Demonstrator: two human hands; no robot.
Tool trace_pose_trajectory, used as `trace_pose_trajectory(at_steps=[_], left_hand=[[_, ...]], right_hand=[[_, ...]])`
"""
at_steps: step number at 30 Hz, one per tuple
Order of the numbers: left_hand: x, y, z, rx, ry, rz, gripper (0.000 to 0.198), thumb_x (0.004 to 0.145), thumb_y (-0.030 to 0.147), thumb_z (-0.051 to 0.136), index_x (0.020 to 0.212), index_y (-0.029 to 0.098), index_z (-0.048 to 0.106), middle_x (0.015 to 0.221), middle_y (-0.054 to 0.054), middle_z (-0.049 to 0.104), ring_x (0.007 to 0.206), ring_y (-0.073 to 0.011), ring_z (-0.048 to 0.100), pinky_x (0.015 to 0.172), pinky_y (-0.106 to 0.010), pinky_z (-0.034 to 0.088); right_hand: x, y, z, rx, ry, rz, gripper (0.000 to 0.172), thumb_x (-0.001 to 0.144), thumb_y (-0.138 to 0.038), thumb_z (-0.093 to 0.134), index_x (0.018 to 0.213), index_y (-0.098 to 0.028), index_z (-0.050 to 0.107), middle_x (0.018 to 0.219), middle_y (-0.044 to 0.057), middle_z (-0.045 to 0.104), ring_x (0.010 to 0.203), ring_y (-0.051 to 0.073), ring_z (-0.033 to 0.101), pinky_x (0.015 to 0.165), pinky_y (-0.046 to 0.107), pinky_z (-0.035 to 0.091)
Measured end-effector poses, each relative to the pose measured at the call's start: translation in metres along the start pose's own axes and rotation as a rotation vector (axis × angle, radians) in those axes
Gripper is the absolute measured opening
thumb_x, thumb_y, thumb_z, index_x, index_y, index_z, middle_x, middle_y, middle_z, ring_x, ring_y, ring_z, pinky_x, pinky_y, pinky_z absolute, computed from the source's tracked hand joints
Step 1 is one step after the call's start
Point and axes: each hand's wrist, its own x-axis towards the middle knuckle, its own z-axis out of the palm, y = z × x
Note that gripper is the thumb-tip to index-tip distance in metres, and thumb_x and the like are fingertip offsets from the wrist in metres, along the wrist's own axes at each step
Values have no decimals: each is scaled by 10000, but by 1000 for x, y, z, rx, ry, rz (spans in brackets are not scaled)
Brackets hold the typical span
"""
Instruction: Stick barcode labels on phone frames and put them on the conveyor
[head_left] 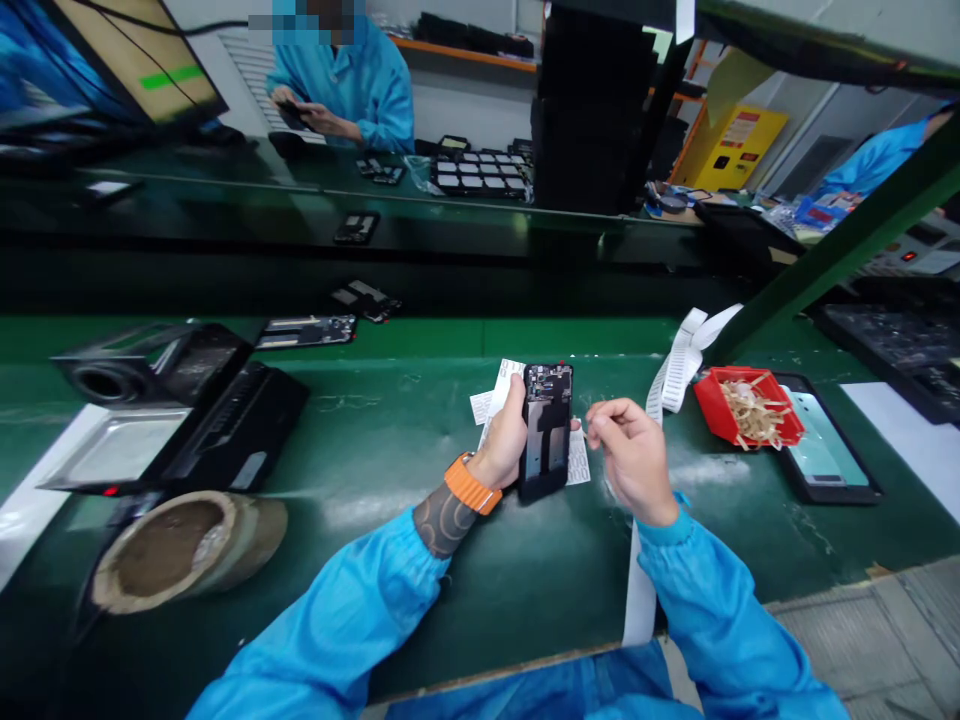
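My left hand [504, 440] is closed round an opened smartphone [547, 430], its inner side with circuit board facing me. The phone is held upright above the bench, tilted slightly. White label sheets [579, 462] with printed codes show behind it on both sides. Just right of the phone, my right hand [634, 455] is raised with thumb and fingertips pinched together. Whatever may lie between those fingertips is too small to make out. A long white strip of labels [675, 365] runs behind and below my right hand.
A red tray [720, 410] of tan strips overlaps a dark tray [862, 490] at right. At left stand a black device [225, 430] and a round brown container [255, 540]. Phone parts [311, 330] lie behind. A person in blue [375, 90] sits opposite; a green post [840, 250] slants at right.
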Motion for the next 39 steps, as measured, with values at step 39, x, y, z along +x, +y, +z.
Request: trace_pose_trajectory(at_steps=[39], left_hand=[[-8,-14,44,-76,150,400,607,552,505,889,977,180,602,971,2,574,720,-79,556,577,-204,455]], right_hand=[[-13,-2,17,66,158,-62,139,781,-256,745,803,-197,620,814,12,685,753,151,646,722,304,532]])
